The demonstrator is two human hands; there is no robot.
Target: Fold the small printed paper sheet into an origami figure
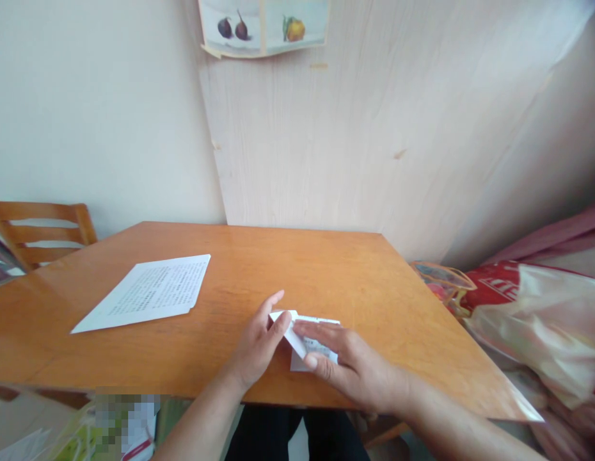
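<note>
A small folded sheet of paper (298,344) with print on part of it is between my hands, near the front edge of the wooden table (259,262). My left hand (257,349) pinches its upper left corner, thumb on top and index finger pointing away. Over the right part lies my right hand (355,368), its fingers stretched across the paper and its thumb by the slanted fold, gripping the sheet. My right hand hides much of the paper's right side.
Printed sheets (151,291) lie in a stack on the table's left side. A wooden chair (43,230) stands at the far left. Bags (542,307) crowd the table's right edge. The wall behind carries fruit pictures (263,29).
</note>
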